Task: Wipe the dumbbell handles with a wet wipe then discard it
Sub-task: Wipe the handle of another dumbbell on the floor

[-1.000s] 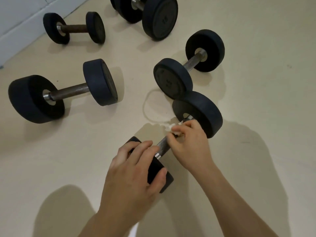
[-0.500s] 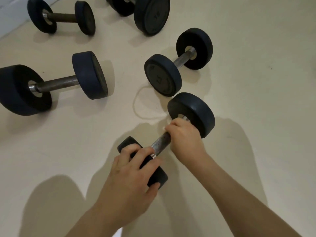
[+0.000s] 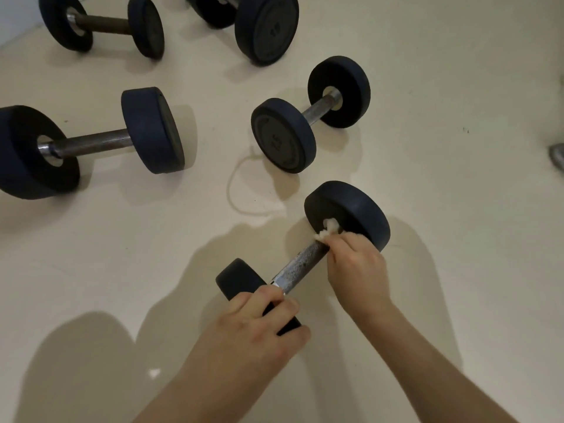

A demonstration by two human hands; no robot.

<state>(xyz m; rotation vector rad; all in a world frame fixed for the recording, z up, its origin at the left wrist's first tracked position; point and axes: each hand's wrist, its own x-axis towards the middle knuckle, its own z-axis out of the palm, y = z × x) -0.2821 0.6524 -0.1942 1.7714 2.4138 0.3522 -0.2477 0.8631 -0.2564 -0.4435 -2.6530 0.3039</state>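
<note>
Hands both work on the nearest dumbbell (image 3: 305, 260), which lies on the cream floor (image 3: 442, 166). The left hand (image 3: 244, 328) curls its fingers over the near weight head (image 3: 241, 279), thumb on the opposite side, gripping it. The right hand (image 3: 357, 267) is closed round the far end of the knurled steel handle (image 3: 293, 271), pinching the white wet wipe (image 3: 329, 228) against the bar. A tuft of wipe sticks out, touching the far weight head (image 3: 357, 206). Another dumbbell (image 3: 309, 117) lies just beyond, untouched.
</note>
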